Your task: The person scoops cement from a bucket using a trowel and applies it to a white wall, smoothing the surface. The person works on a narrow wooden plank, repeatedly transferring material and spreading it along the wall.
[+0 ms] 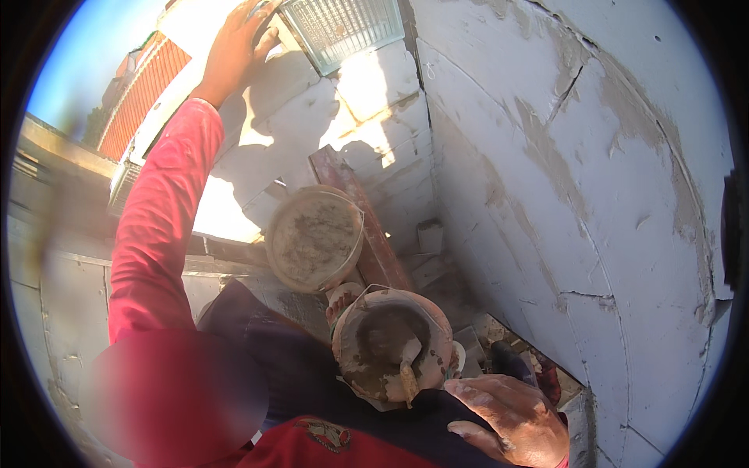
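My left hand [240, 48] is raised to the top of the view, its thumb and fingers apart at the left edge of a ribbed glass block [343, 33] set in the white block wall. Some of its fingertips run up to the frame's edge. Low on the right, my right hand [511, 413] is open, fingers stretched and dusty, beside a round bucket [343, 335]. In that bucket lies a wet grey-brown mix, with a trowel [409, 370] leaning in it, its handle toward me. My right hand is apart from the trowel handle.
A second bucket [275, 249] with a dried greyish mix stands farther off, beside a reddish beam [363, 214]. A tall white block wall [538, 195] with smeared joints rises on the right. Rubble lies at its foot. An orange tiled roof [148, 93] shows outside at left.
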